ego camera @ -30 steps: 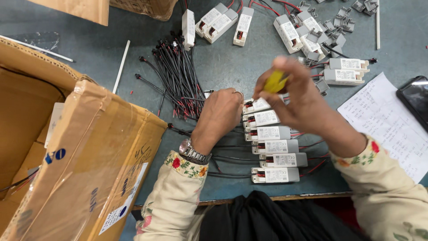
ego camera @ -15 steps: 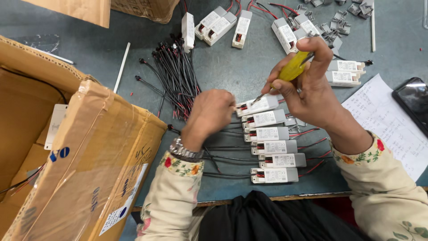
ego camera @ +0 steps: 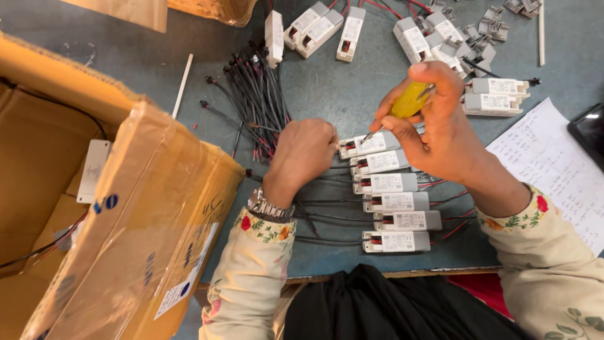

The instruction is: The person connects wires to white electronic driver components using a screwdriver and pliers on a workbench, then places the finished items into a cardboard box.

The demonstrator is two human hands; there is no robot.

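Note:
My right hand (ego camera: 434, 126) grips a yellow-handled screwdriver (ego camera: 408, 102), its metal tip set at the left end of the topmost white driver box (ego camera: 371, 145). That box heads a column of several white rectangular boxes (ego camera: 395, 201) laid side by side, each with black and red wires leaving its left end. My left hand (ego camera: 302, 154), a metal watch on its wrist, is closed over the black wires just left of the top box, fingers curled so what they pinch is hidden.
A bundle of loose black wires (ego camera: 255, 101) lies beyond my left hand. More white boxes (ego camera: 314, 28) and small grey clips (ego camera: 487, 25) sit at the far edge. An open cardboard carton (ego camera: 113, 208) fills the left. A handwritten sheet (ego camera: 553, 170) and a dark phone (ego camera: 588, 132) lie right.
My right hand has tilted the screwdriver down and brought its tip to the top box's left end. My left hand slid slightly toward that box.

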